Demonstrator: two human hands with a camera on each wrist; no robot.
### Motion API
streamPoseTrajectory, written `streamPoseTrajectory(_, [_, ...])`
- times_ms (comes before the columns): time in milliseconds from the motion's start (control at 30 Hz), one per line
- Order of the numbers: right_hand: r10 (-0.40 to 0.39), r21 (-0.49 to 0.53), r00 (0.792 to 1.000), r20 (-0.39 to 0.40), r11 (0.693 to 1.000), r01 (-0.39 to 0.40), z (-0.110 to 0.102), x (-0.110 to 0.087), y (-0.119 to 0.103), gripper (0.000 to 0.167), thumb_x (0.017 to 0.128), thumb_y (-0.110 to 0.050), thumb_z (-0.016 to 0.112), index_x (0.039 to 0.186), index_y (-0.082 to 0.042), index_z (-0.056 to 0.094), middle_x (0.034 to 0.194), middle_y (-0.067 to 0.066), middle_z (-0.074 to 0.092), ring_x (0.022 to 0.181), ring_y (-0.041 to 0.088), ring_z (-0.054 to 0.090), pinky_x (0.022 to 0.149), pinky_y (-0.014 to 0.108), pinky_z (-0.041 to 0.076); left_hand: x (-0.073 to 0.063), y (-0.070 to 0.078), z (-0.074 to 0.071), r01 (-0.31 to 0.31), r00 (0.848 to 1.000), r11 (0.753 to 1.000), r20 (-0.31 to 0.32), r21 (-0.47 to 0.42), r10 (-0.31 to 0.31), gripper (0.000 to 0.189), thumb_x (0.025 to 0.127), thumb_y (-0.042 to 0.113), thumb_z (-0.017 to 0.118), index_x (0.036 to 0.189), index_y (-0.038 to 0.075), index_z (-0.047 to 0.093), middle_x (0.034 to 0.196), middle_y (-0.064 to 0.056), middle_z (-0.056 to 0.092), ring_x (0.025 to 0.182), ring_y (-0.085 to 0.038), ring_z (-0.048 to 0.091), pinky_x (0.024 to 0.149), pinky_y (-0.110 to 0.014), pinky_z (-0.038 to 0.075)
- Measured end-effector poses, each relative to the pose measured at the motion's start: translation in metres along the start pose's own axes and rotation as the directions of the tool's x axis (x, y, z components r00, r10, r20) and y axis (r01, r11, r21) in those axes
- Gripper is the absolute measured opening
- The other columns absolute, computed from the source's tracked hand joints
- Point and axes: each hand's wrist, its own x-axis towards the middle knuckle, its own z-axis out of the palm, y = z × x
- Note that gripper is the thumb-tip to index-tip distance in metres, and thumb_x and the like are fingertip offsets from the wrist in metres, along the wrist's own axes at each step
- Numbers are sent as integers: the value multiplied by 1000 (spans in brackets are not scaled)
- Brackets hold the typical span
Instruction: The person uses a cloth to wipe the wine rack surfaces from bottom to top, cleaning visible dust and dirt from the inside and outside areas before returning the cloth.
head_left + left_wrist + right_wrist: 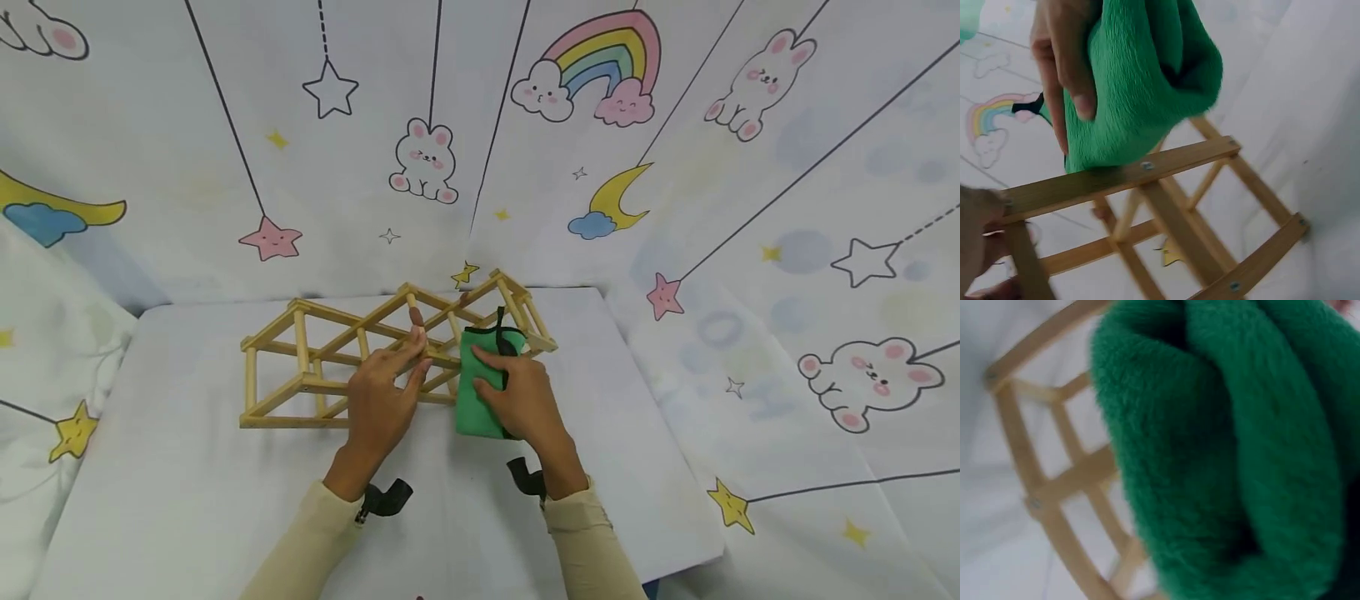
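Observation:
A light wooden folding rack (302,342), built of slats and round rods in a zigzag, stands on the white table. At its middle my left hand (381,404) grips a slat, with fingers and thumb at the wood. My right hand (528,398) holds a folded green fluffy cloth (472,412) with dark edging. In the left wrist view the cloth (1129,106) touches the top of a slat (1191,156), and the right hand's fingers lie along its side. The cloth (1179,456) fills much of the right wrist view and hides part of the rack (1019,437) there.
The white table (187,500) runs under the rack and both forearms. Behind it hangs a white backdrop (337,183) printed with rabbits, stars and a rainbow. A black wrist mount (388,498) sits by the left wrist, another (525,477) by the right.

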Motion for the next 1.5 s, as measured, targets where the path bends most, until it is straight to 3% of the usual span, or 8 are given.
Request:
streamPoseTrajectory(100, [-18,149,1000,-16,989,21,-10,5,-6,50,95,-25,83,142,-37,68,148,12,66,106,22,73,74,35,63,2,3,-19,-15,1000,999,3,34,15,45,90,17,87,133,11,75,108,-12,83,94,-33,71,73,-49,55])
streamPoseTrajectory(333, [-83,455,972,-221,873,178,-12,47,-23,73,90,-23,89,152,-43,56,160,1,53,141,22,56,109,51,54,-2,-6,-80,-30,979,994,-197,108,51,59,83,12,90,138,7,71,134,-14,74,103,-45,65,88,-56,45])
streamPoseTrajectory(533, [-136,500,960,-244,831,244,11,98,-37,81,89,-19,89,155,-45,50,166,-3,44,150,16,47,117,47,47,-16,-29,-109,88,990,979,-127,183,-65,76,76,13,94,146,5,64,142,-18,68,106,-47,65,88,-54,47])
streamPoseTrajectory(767, [-163,315,986,15,937,150,32,137,-47,76,90,-26,88,152,-51,52,166,-1,48,150,22,49,119,43,46,-21,-46,-109,102,987,978,-145,181,-76,66,74,13,94,136,10,72,118,-13,79,72,-34,65,62,-21,31])
streamPoseTrajectory(967, [-164,313,911,380,949,40,-6,143,-59,71,88,-17,90,149,-41,61,158,10,52,130,26,57,104,41,56,-17,-47,-110,103,991,975,-109,196,-83,65,73,15,94,134,11,73,101,-15,82,70,-30,64,57,-27,34])
streamPoseTrajectory(1167, [-164,371,980,110,922,112,0,141,-54,71,93,-18,86,152,-42,56,168,2,45,151,26,47,115,46,50,-18,-42,-106,119,991,972,-86,205,-103,66,73,18,95,135,12,73,106,-12,82,70,-28,65,52,-32,33])
streamPoseTrajectory(1367, [-147,328,956,256,943,57,-1,139,-50,66,92,-16,86,149,-39,62,164,8,49,143,29,55,107,47,56,-18,-39,-104,107,991,971,-104,213,-87,66,73,19,95,135,12,73,99,-12,82,69,-27,64,50,-31,32])
streamPoseTrajectory(1500, [-201,473,976,88,871,137,-1,137,-51,64,95,-15,83,150,-38,60,164,7,48,141,27,57,104,46,59,-19,-41,-104,105,990,973,-115,205,-82,66,72,19,96,134,12,73,100,-12,82,69,-27,64,51,-30,32])
